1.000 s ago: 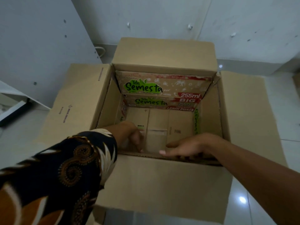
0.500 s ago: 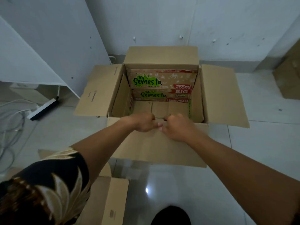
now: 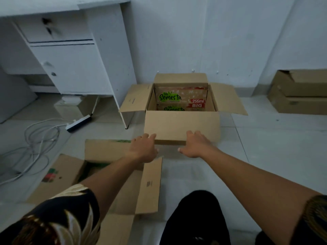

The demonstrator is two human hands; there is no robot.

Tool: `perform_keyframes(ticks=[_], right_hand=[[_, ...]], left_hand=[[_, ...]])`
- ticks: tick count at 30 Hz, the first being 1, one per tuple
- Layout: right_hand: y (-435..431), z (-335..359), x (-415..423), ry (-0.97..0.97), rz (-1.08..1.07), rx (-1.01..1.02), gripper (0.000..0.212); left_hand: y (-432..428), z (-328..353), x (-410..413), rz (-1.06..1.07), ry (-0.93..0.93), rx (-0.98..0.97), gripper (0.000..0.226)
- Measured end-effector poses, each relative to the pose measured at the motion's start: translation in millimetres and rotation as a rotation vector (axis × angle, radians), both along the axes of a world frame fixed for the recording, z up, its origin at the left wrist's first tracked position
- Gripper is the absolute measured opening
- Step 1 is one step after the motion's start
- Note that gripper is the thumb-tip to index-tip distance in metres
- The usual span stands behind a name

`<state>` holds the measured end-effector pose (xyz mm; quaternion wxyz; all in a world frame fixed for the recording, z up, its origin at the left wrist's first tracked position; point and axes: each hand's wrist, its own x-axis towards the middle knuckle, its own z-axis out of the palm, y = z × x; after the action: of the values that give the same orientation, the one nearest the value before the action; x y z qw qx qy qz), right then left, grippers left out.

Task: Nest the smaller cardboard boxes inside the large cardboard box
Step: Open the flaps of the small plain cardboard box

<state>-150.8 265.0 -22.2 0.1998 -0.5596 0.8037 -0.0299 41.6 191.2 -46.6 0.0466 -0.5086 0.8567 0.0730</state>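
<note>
Large cardboard box (image 3: 182,126) sits on the pale tiled floor (image 3: 265,147) just in front of the white wall (image 3: 212,41), top open, all four flaps splayed: far flap up against the wall, left and right flaps angled outward, near flap folded down over the front face; plain brown corrugated, small print on the left flap too small to read; inside, a printed smaller box (image 3: 181,99) stands against the far wall of it, brown with green "Teh Semesta" lettering and a red "255ml BIG" band, a second row of the same print showing below; cannot tell whether that is one box or two; left hand (image 3: 143,149) at the lower left edge of the near flap, fingers spread and loosely open, fingertips touching or just short of the cardboard, cannot tell which; right hand (image 3: 195,146) at the lower right part of the same flap, fingers extended flat, open, gripping nothing; a second open cardboard box (image 3: 148,184) lies near the person at lower left, flaps out, green print visible inside, left forearm passing over it; more brown cardboard boxes (image 3: 299,92) stacked by the wall at far right, well apart; white desk (image 3: 74,50) at left with a power strip (image 3: 79,122) and coiled cable (image 3: 35,138) on the floor beside it.
</note>
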Motion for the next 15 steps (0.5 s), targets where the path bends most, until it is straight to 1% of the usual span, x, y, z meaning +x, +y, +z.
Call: perform_keyframes(ticks=[2, 4, 7, 9, 11, 13, 14, 15], right_hand=[[8, -8, 17, -0.05, -0.007, 0.067, 0.082], [7, -17, 29, -0.134, 0.002, 0.137, 0.083], [-3, -36, 47, -0.227, 0.054, 0.212, 0.067], [-7, -57, 59, -0.307, 0.045, 0.25, 0.063], [-5, -81, 73, -0.41, -0.052, 0.302, 0.075], [-1, -107, 89, -0.443, -0.136, 0.348, 0.089], [0, -120, 97, -0.447, -0.154, 0.34, 0.088], [2, -133, 105, -0.453, -0.169, 0.313, 0.083]], left_hand=[[16, -7, 23, 0.062, 0.017, 0.054, 0.065], [24, -16, 40, 0.123, -0.018, 0.084, 0.062], [26, -34, 66, 0.23, -0.075, 0.113, 0.058], [25, -47, 86, 0.293, -0.105, 0.155, 0.057], [21, -60, 105, 0.35, -0.143, 0.203, 0.057], [15, -72, 123, 0.396, -0.168, 0.224, 0.058], [11, -79, 131, 0.423, -0.17, 0.235, 0.059], [9, -86, 139, 0.454, -0.166, 0.243, 0.06]])
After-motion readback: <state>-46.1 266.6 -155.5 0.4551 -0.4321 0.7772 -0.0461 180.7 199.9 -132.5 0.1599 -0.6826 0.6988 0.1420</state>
